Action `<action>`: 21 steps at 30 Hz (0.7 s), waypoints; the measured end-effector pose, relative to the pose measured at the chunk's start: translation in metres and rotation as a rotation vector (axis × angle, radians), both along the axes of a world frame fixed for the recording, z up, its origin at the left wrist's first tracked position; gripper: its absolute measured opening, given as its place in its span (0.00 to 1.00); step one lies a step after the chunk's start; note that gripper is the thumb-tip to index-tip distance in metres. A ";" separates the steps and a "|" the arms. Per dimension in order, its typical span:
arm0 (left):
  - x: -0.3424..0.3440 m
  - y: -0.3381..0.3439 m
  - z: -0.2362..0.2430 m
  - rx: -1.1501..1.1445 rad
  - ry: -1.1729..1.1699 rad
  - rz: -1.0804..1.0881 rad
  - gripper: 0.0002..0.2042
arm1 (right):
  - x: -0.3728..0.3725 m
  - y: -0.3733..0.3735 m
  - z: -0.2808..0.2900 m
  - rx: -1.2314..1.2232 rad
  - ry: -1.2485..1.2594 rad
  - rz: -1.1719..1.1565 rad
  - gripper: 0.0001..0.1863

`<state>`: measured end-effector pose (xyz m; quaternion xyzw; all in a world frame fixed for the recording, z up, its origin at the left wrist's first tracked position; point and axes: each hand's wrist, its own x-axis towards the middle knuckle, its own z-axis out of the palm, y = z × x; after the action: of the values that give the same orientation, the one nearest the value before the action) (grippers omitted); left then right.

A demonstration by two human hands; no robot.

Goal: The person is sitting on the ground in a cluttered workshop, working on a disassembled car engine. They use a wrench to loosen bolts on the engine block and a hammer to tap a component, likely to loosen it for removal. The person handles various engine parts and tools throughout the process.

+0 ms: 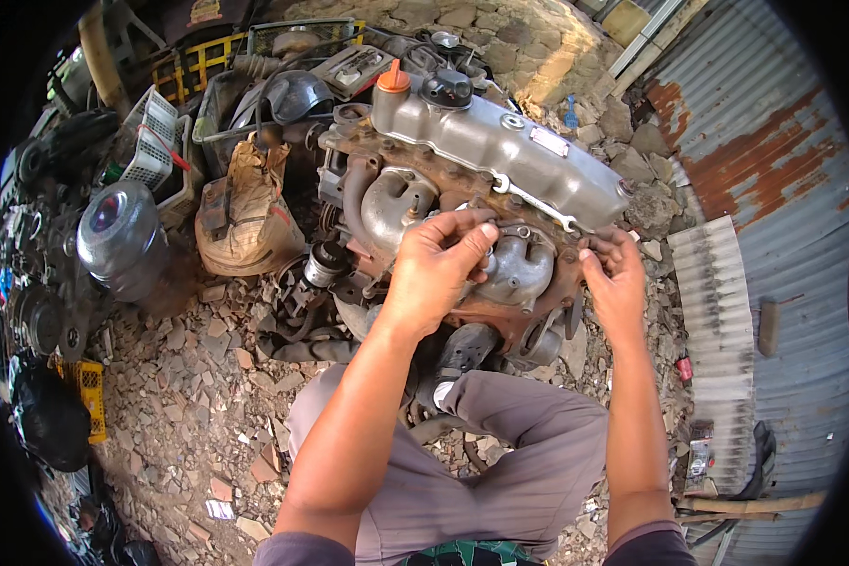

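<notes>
Holding both hands over the engine (457, 168) in the middle of the frame, you are curling your left hand (434, 274) halfway, thumb and forefinger drawn close together beside a grey rounded metal part (522, 272); whether it is gripping something small, I cannot tell. Your right hand (615, 278) is hovering partly curled near the engine's right end, thumb near the forefinger, and its hold is also unclear. Between your hands and the silver valve cover (500, 137), a wrench (536, 202) is lying slantwise. An orange cap (393, 77) is standing up at the cover's left end. A clear plastic jug (123, 241) is resting at left, and corrugated metal sheeting (783, 141) is filling the upper right.
</notes>
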<state>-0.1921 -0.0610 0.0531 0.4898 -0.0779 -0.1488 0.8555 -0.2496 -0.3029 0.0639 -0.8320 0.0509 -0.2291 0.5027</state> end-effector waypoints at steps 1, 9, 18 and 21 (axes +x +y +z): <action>0.002 0.001 -0.001 -0.004 -0.007 0.012 0.17 | 0.006 -0.003 -0.006 -0.060 -0.004 -0.032 0.14; 0.006 0.002 0.001 -0.066 0.050 0.087 0.16 | 0.050 0.001 -0.036 -0.573 0.095 -0.178 0.10; 0.009 0.004 -0.002 -0.053 0.047 0.081 0.17 | 0.080 0.017 -0.039 -0.910 0.064 -0.291 0.08; 0.009 0.005 0.000 -0.053 0.049 0.079 0.17 | 0.082 0.014 -0.041 -0.954 0.179 -0.215 0.08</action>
<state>-0.1834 -0.0561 0.0529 0.4658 -0.0413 -0.1249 0.8750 -0.1671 -0.2892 0.0232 -0.9758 0.0689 -0.2051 0.0332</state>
